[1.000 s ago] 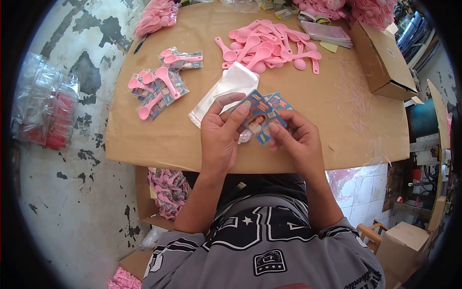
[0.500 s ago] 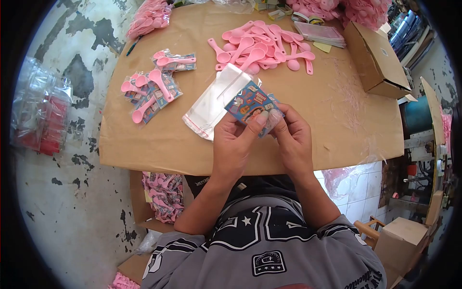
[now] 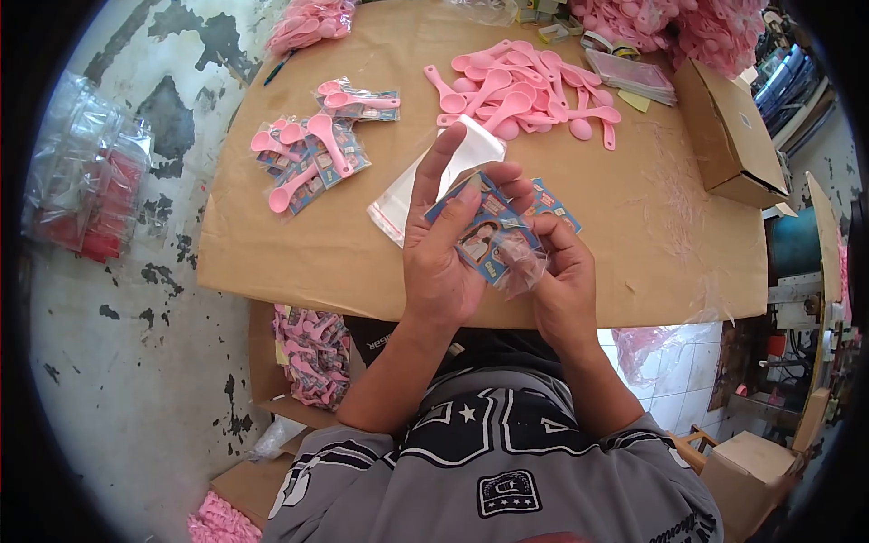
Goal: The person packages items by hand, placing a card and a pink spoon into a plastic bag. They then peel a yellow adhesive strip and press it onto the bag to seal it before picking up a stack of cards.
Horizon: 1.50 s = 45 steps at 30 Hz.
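Note:
Between my two hands is a blue printed card (image 3: 478, 237) with a clear plastic bag bunched at its lower right end. My left hand (image 3: 444, 244) grips the card between thumb and fingers, its index finger raised. My right hand (image 3: 563, 281) pinches the card's right side and the crumpled clear plastic (image 3: 522, 264). Another blue card (image 3: 554, 206) lies just beyond my right fingers. Behind my left hand is a stack of clear bags (image 3: 398, 201), partly hidden. A pile of pink spoons (image 3: 516, 90) lies farther back on the brown-covered table (image 3: 308, 262).
Packed cards with pink spoons (image 3: 312, 154) lie on the table's left. A cardboard box (image 3: 729, 136) stands at the right, near large bags of pink spoons (image 3: 715, 32). Below the table's front edge is a box of packed spoons (image 3: 312, 357).
My left hand has opened partly, its index finger lifting, and the card has turned and lowered between my hands. The second blue card now shows on the right. The whole view has shifted slightly.

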{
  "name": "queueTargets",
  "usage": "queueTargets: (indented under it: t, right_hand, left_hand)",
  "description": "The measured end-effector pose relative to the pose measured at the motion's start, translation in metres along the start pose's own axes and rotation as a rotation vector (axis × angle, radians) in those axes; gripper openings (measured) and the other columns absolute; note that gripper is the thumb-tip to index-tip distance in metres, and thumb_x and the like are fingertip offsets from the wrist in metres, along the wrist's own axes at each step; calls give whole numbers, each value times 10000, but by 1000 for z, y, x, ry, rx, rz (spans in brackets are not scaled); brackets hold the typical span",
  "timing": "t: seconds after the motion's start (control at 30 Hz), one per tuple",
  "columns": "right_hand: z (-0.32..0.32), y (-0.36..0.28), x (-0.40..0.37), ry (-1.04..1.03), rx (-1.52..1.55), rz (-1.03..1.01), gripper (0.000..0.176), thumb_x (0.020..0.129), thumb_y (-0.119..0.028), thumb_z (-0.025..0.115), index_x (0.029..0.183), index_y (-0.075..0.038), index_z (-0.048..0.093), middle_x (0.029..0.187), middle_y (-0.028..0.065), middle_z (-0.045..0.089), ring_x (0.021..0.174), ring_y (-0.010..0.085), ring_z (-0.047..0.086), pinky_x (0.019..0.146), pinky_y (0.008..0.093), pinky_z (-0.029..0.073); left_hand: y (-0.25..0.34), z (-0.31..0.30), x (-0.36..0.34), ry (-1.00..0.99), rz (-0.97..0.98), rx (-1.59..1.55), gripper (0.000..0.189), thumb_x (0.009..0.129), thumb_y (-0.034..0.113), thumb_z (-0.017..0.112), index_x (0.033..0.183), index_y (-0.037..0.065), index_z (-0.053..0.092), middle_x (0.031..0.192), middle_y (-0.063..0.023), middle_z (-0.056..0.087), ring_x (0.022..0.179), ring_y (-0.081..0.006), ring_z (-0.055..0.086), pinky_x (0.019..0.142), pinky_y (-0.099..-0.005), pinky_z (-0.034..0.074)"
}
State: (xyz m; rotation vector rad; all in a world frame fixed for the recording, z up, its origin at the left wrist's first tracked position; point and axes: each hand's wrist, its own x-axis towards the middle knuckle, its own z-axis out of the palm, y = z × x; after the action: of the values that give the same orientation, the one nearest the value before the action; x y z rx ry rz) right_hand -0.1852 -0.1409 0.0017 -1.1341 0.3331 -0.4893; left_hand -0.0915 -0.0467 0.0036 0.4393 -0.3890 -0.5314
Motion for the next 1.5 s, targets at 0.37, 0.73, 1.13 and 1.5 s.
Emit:
queueTargets:
  t: [0.37, 0.73, 1.13, 1.5]
  right_hand:
    - [-3, 10, 9, 69, -225, -221, 257, 876, -4, 800, 1043, -49, 610, 888, 15, 604, 775, 78, 583, 629, 247, 496]
    - [-52, -59, 19, -155, -900, -633, 154, 870, 39, 780, 1004, -33, 755, 861, 67, 694, 713, 145, 646, 644, 271, 520]
    - [-110, -45, 215, -337, -1673, -704, 152, 875, -118, 720, 1017, -64, 715, 961, 136, 720, 994, 345, 643, 857, 476, 518]
    - [-118, -71, 213, -431, -1414, -531, 225, 894, -20, 671, 1114, -63, 681, 972, 102, 663, 883, 251, 640, 773, 377, 512]
  left_hand:
    - [-10, 4, 4, 122, -79, 41, 461, 1104, 179, 538, 1527, 32, 431, 1068, -60, 639, 956, -159, 653, 863, -354, 596]
    - [5, -23, 15, 350, -61, -63, 408, 1092, 241, 597, 1442, 49, 509, 978, -27, 617, 864, -97, 606, 787, -280, 544]
    - [13, -19, 1, 355, -29, -46, 394, 1099, 286, 582, 1412, 57, 516, 989, -28, 628, 862, -120, 627, 827, -311, 562]
    - [10, -29, 8, 341, -13, -75, 396, 1093, 290, 591, 1402, 51, 525, 1023, -55, 641, 889, -146, 632, 876, -345, 564]
